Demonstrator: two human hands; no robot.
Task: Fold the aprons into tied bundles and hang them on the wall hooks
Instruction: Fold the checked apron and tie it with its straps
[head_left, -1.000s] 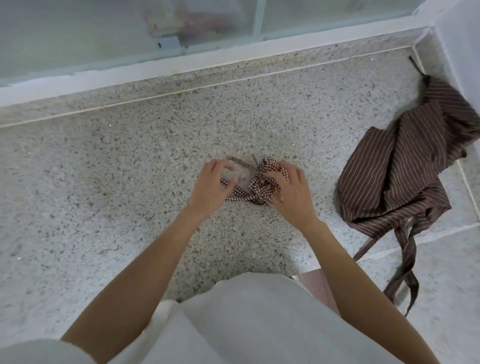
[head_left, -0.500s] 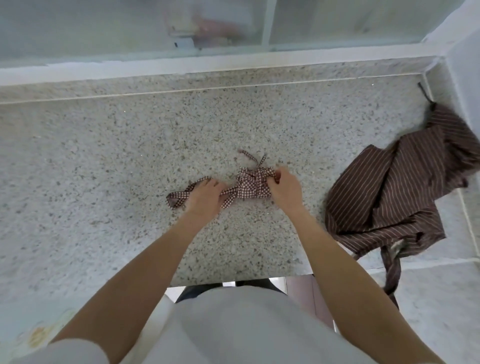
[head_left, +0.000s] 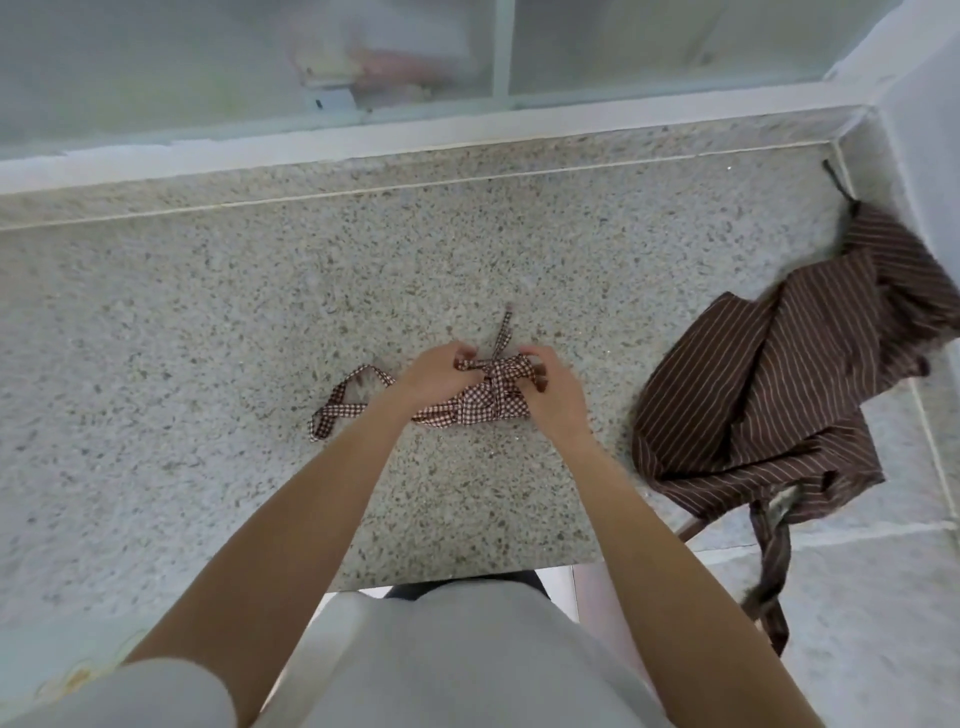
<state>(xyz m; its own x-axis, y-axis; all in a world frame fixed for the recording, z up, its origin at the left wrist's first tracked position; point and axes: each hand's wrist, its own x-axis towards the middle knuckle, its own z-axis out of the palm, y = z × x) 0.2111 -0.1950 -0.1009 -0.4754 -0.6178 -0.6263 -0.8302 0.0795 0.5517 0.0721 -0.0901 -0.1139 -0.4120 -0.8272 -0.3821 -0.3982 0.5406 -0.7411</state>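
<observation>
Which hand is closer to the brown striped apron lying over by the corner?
Right. The right hand grips the checked bundle on its side facing the striped apron, apart from it. The left hand holds the bundle's far side, farther away.

I'm seeing a speckled, polished stone countertop (head_left: 208, 338) filling mid-frame. I'm looking at matt checked cloth in the bundle (head_left: 480, 405) at centre and matt pinstriped cloth in the brown apron (head_left: 769, 395) at right.

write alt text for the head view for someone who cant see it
Both hands, left hand and right hand, grip a small brown-and-white checked apron bundle on a speckled stone counter, working its ties. A crumpled brown pinstriped apron lies to the right.
</observation>
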